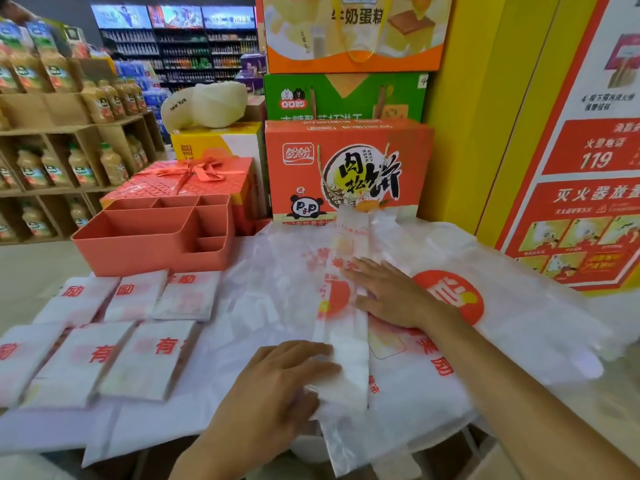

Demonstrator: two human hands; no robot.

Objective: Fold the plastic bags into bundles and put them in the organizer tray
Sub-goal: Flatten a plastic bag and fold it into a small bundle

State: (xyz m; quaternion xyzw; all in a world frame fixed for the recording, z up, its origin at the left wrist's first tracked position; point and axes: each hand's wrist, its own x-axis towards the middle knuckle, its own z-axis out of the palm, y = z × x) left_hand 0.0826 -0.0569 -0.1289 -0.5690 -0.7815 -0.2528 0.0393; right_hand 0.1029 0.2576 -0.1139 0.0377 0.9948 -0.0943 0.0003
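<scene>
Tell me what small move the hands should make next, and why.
Probably the left hand should fold the near end of the bag toward the right hand: the bag lies as a narrow strip, the right hand presses its middle flat, the left holds its end.

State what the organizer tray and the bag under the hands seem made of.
Organizer tray: probably moulded plastic, matte coral, with smooth uniform walls and dividers. Folded bag: thin plastic film, translucent white; print shows through and it crinkles.
</scene>
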